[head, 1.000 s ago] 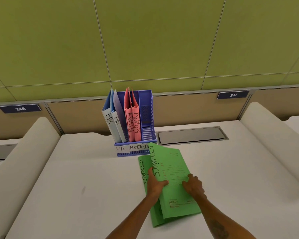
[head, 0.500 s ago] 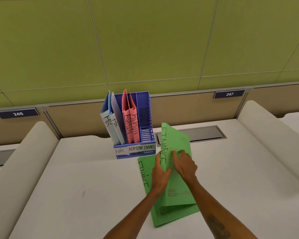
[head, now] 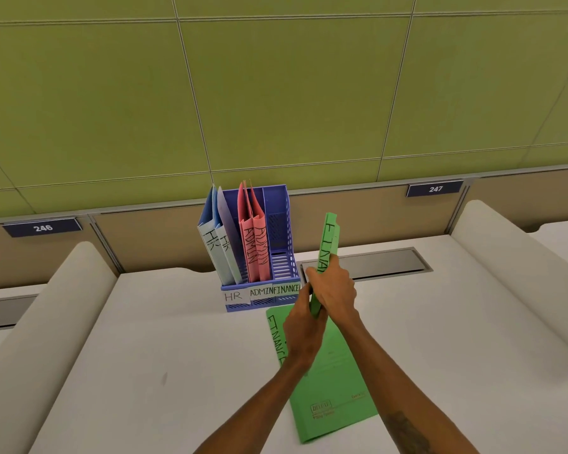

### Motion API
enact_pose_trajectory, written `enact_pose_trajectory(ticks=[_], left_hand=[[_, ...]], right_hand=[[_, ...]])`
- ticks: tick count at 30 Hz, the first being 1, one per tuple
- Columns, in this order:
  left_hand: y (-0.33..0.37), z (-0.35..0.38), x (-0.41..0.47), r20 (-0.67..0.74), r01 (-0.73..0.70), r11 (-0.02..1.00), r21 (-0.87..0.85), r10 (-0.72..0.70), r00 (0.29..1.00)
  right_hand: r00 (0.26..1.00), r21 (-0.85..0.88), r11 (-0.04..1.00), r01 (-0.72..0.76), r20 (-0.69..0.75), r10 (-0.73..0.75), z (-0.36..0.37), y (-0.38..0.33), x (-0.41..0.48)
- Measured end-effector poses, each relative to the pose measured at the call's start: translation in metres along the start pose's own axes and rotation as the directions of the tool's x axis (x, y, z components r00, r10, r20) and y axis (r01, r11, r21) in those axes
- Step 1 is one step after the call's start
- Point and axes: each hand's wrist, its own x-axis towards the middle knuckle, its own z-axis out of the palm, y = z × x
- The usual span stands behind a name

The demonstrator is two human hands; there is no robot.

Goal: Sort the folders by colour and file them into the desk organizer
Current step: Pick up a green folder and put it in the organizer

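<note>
A blue desk organizer [head: 284, 204] stands at the back of the white desk, labelled HR, ADMIN and FINANCE. Two blue HR folders [head: 218, 247] fill its left slot and two pink ADMIN folders [head: 254, 250] the middle one. Nothing stands in the right FINANCE slot. My left hand [head: 300, 329] and my right hand [head: 336, 286] both grip a green FINANCE folder [head: 328, 240], held upright on edge just right of the organizer. A second green FINANCE folder [head: 332, 388] lies flat on the desk beneath my forearms.
A grey cable hatch [head: 384, 262] is set into the white desk [head: 145, 371] right of the organizer. Rounded white dividers [head: 46, 306] rise on both sides. Behind are a tan rail with plates 246 and 247 and a green panel wall.
The upper green folder has been lifted off the one lying flat and turned from tilted to upright on edge. Both hands rose with it toward the organizer.
</note>
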Motion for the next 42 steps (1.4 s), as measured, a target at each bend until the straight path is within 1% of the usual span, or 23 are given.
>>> enact_pose_trajectory(ticks=[3,7,11,15,21,24,27,29,35,42], left_hand=[[-0.003,-0.002,-0.002,-0.028,-0.066,0.996,0.055,0.067,0.997],[0.001,-0.007,0.002,-0.039,-0.145,0.987,0.069,0.147,0.988],[0.012,-0.016,0.013,0.025,-0.206,0.978,0.018,0.206,0.978],[0.013,-0.031,0.024,0.087,-0.256,0.967,-0.004,0.255,0.963],[-0.002,-0.048,0.042,0.156,-0.156,0.982,-0.103,0.171,0.973],[-0.009,-0.054,0.053,0.168,-0.118,0.992,-0.055,0.125,0.978],[-0.016,-0.059,0.065,0.212,-0.088,0.996,0.016,0.083,0.974],[-0.021,-0.062,0.074,0.23,-0.064,0.997,0.043,0.052,0.972],[-0.028,-0.068,0.103,0.331,0.009,1.0,0.017,-0.014,0.943],[-0.034,-0.068,0.131,0.39,0.061,0.997,0.043,-0.073,0.918]], right_hand=[[1.0,0.06,0.998,-0.017,-0.012,0.018,0.0,0.0,-0.003],[0.995,0.142,0.989,0.039,-0.093,-0.026,-0.002,-0.007,-0.007],[0.973,0.166,0.975,0.149,-0.202,-0.114,-0.009,-0.019,-0.008],[0.956,0.244,0.942,0.23,-0.24,-0.171,-0.01,-0.028,-0.004],[0.913,0.331,0.869,0.368,-0.307,-0.27,0.001,-0.039,0.006],[0.894,0.375,0.826,0.421,-0.324,-0.309,0.009,-0.05,0.013],[0.875,0.368,0.807,0.462,-0.341,-0.345,0.016,-0.061,0.024],[0.868,0.355,0.804,0.477,-0.334,-0.367,0.021,-0.068,0.035],[0.874,0.364,0.801,0.476,-0.294,-0.386,0.038,-0.08,0.063],[0.88,0.355,0.809,0.469,-0.257,-0.398,0.063,-0.081,0.087]])
